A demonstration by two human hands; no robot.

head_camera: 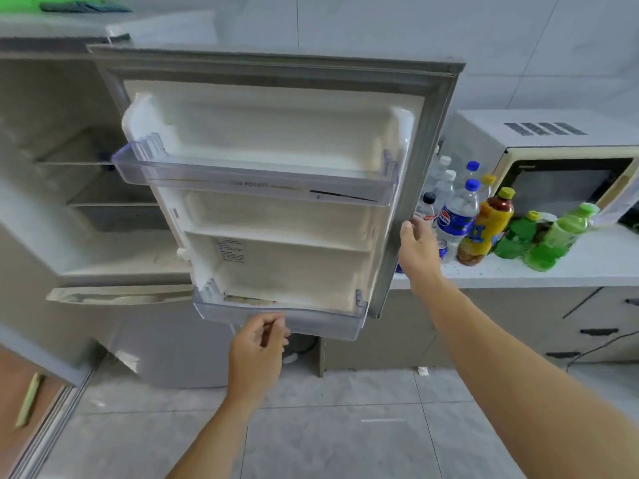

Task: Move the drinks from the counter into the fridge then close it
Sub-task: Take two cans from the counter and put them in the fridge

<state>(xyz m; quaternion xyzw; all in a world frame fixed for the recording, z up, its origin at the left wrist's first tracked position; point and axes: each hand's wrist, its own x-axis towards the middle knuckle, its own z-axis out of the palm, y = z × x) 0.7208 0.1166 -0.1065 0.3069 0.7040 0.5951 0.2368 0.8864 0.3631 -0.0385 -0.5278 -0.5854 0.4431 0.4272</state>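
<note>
Nearest the camera, the left hand [257, 350] hangs in front of the lower door bin [311, 321], fingers loosely curled and holding nothing; whether the fingertips touch the bin's front wall cannot be told. The right hand [418, 247] reaches farther out, its fingers wrapped round the free edge of the fridge door [408, 202], thumb on the near side. The door stands wide open, its inner face towards the viewer, with an upper door bin [256, 186] of clear plastic and moulded white shelves between the two bins. To the left, the fridge [86, 236] interior shows a glass shelf and a drawer below it. Beyond the door's edge, the drinks sit grouped on the white counter [587, 257]: a Pepsi bottle [456, 216] with a blue cap, an orange-labelled tea bottle [485, 229] with a yellow cap, green bottles [543, 236] leaning to the right, and clear water bottles [444, 183] behind. Farthest back, a microwave [553, 160] stands on the counter against the tiled wall.
</note>
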